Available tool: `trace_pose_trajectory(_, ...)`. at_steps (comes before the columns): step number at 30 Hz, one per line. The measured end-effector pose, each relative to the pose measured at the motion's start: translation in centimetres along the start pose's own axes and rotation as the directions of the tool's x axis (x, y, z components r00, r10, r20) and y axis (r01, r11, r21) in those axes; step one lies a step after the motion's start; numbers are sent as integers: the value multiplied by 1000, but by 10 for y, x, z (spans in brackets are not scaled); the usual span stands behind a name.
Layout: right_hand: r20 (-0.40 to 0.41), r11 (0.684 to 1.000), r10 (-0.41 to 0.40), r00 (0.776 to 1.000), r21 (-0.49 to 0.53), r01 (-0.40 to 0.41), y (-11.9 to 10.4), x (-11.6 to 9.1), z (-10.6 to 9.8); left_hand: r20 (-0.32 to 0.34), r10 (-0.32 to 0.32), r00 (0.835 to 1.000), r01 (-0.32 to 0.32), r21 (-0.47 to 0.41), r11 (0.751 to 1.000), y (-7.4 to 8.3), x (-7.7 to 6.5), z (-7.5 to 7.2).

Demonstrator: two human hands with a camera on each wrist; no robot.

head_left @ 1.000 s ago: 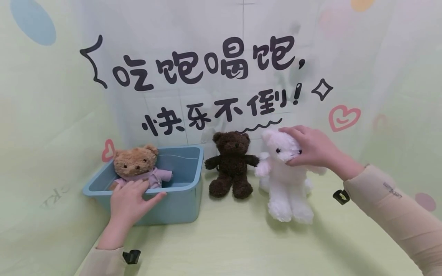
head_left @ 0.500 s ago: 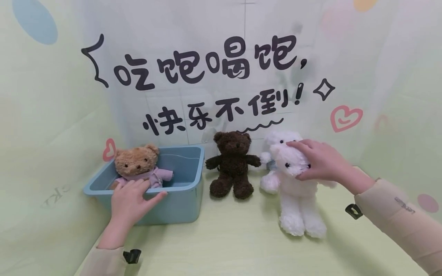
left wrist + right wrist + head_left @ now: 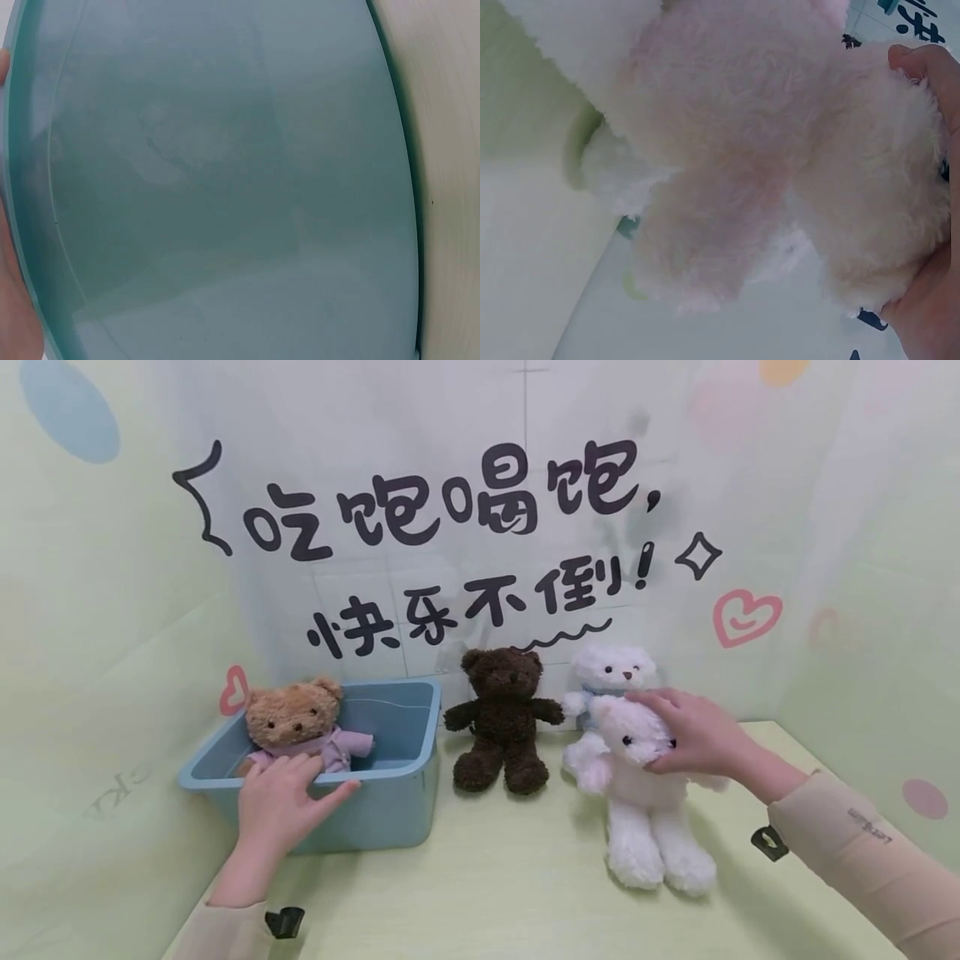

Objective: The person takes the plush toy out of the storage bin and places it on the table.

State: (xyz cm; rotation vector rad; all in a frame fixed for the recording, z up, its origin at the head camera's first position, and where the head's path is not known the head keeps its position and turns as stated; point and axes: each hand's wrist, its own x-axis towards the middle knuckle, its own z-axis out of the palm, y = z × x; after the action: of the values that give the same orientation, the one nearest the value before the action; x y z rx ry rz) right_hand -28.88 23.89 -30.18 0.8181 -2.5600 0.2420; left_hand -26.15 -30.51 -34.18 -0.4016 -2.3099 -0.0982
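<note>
My left hand (image 3: 279, 806) holds the near rim of a light blue plastic bin (image 3: 384, 817), fingers hooked over the edge and thumb lying along it. The bin's outer wall (image 3: 225, 172) fills most of the left wrist view. Inside sits a tan teddy bear (image 3: 288, 717) in a lilac top. At the right, my right hand (image 3: 697, 739) grips a white plush animal (image 3: 647, 795) by the head, fingers on top and thumb under the muzzle. Its legs hang straight down close over the table. Fluffy white fur (image 3: 727, 142) covers much of the right wrist view.
A dark brown teddy bear (image 3: 507, 718) sits against the back sheet, right of the bin. Partly hidden behind the held plush is another white teddy bear (image 3: 613, 667) with a blue scarf. Printed sheets enclose the pale table (image 3: 480, 893).
My right hand has brought the white plush toward me, down and slightly right, uncovering the white bear behind it. The left hand stays on the bin rim.
</note>
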Motion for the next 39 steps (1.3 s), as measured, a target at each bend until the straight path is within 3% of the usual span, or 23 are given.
trace_pose_trajectory(4, 49, 997, -31, 998, 68, 28, 5, -7, 13, 8, -1, 1000, 1, 4, 1000, 0, 0, 0)
trace_pose_trajectory(10, 117, 971, -20, 993, 240, -9, 14, -7, 22, 1, 1, 1000, -1, 6, 1000, 1, 0, -1)
trace_pose_trajectory(13, 137, 963, -16, 990, 270, -22, 18, -5, 24, 1, 2, 1000, -2, 13, 1000, 1, -1, 0)
trace_pose_trajectory(27, 126, 989, 122, 984, 66, -131, 12, 14, 22, -20, 19, 1000, -19, 18, 1000, 0, 0, 1)
trace_pose_trajectory(39, 147, 992, 119, 982, 29, -124, 8, 23, 20, -16, 17, 1000, -17, 13, 1000, 0, 0, 2)
